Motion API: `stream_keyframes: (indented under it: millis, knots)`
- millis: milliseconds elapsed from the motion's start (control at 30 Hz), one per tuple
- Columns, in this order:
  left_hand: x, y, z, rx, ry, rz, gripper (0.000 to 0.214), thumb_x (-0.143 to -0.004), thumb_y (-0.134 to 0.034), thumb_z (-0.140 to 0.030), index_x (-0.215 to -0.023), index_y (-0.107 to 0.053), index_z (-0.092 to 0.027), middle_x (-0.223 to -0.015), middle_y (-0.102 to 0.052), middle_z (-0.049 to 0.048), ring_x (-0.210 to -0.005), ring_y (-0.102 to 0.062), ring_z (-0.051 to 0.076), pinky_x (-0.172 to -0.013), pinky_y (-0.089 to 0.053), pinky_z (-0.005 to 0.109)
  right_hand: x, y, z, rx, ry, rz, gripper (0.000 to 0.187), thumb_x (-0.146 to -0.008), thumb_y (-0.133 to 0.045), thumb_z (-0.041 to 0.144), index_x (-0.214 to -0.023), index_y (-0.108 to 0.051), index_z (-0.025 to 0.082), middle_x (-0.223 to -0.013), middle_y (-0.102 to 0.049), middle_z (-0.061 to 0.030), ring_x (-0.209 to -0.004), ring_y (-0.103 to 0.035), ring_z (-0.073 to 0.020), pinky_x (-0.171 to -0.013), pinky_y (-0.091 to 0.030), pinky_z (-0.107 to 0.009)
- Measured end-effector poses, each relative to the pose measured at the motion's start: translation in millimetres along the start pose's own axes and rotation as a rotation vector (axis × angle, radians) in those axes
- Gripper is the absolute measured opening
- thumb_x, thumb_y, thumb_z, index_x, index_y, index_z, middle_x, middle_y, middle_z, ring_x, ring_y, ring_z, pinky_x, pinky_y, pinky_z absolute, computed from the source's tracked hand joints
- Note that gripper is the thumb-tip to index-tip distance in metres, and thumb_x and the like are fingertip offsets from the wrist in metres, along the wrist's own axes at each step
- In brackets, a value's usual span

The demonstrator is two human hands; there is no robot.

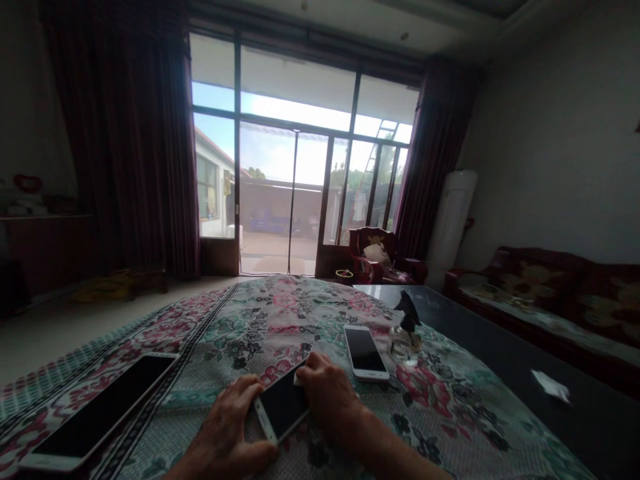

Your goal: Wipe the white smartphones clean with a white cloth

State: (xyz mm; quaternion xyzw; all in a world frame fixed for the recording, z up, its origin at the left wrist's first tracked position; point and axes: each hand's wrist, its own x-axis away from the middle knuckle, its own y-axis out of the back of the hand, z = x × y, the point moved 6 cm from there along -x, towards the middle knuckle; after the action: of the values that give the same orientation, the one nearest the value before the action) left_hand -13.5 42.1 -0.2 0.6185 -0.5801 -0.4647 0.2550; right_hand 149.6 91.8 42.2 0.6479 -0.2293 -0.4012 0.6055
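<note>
A white-framed smartphone (284,405) with a dark screen lies tilted on the flowered cloth in front of me. My left hand (227,423) grips its near left end, thumb along the bottom edge and fingers at the upper corner. Over its far right end, my right hand (331,390) is closed on a small white wipe (299,379), pressed to the screen; whether this is tissue or cloth I cannot tell. A second white smartphone (367,352) lies just beyond my right hand. Beside it stands a clear spray bottle (405,345) with a black trigger head.
A larger white smartphone or tablet (103,410) lies at the left on the tablecloth (285,320). A crumpled white tissue (551,387) rests on the dark tabletop (500,360) at right. Beyond are a wooden armchair (373,253), a sofa (540,273) and glass doors (280,187).
</note>
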Motion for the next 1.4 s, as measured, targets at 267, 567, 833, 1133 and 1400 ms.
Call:
stream_keyframes:
  millis: [267,567,833,1133,1400]
  knots:
    - [1.9,1.9,-3.4,0.024,0.014,-0.009,0.066,-0.056,-0.072,-0.033,-0.119,-0.060,-0.017,-0.138,-0.052,0.0137,-0.129,-0.045,0.035,-0.110,-0.036,0.045,-1.9,7.0,-32.6,0.016,-0.152,-0.073,0.026,-0.088,-0.044,0.010,-0.093,-0.068,0.019,-0.103,-0.061,-0.0085,-0.096,-0.057,-0.0195,-0.078,-0.042,-0.027]
    - [2.7,3.5,-6.0,0.085,-0.011,-0.057,0.062,-0.055,-0.073,-0.032,-0.114,-0.062,-0.018,-0.132,-0.057,0.0127,-0.124,-0.049,0.034,-0.107,-0.038,0.044,-6.5,1.0,7.1,-0.042,-0.090,-0.004,0.023,-0.085,-0.048,0.014,-0.083,-0.070,0.018,-0.096,-0.062,-0.0083,-0.083,-0.061,-0.0170,-0.069,-0.043,-0.025]
    - [0.9,-1.2,1.2,0.062,-0.042,-0.135,0.061,-0.054,-0.072,-0.029,-0.112,-0.064,-0.016,-0.130,-0.059,0.0142,-0.123,-0.051,0.034,-0.106,-0.040,0.044,-4.9,-8.1,17.1,-0.159,-0.213,-0.215,0.021,-0.080,-0.049,0.009,-0.084,-0.067,0.019,-0.099,-0.060,-0.0067,-0.090,-0.058,-0.0179,-0.076,-0.044,-0.025]
    - [-0.3,-1.3,4.2,0.106,0.006,-0.118,0.065,-0.051,-0.075,-0.030,-0.113,-0.062,-0.014,-0.133,-0.054,0.0170,-0.129,-0.044,0.037,-0.109,-0.037,0.048,2.4,0.9,14.2,-0.187,-0.210,-0.251,0.018,-0.077,-0.052,0.012,-0.081,-0.066,0.023,-0.101,-0.059,-0.0049,-0.096,-0.052,-0.0220,-0.082,-0.040,-0.032]
    - [-0.7,0.5,3.2,0.119,0.021,-0.139,0.057,-0.056,-0.072,-0.030,-0.111,-0.063,-0.015,-0.127,-0.057,0.0143,-0.125,-0.046,0.035,-0.108,-0.035,0.047,3.9,-0.1,-0.2,-0.175,-0.239,-0.214,0.021,-0.084,-0.050,0.015,-0.085,-0.068,0.024,-0.096,-0.061,-0.0042,-0.093,-0.053,-0.0204,-0.081,-0.039,-0.030]
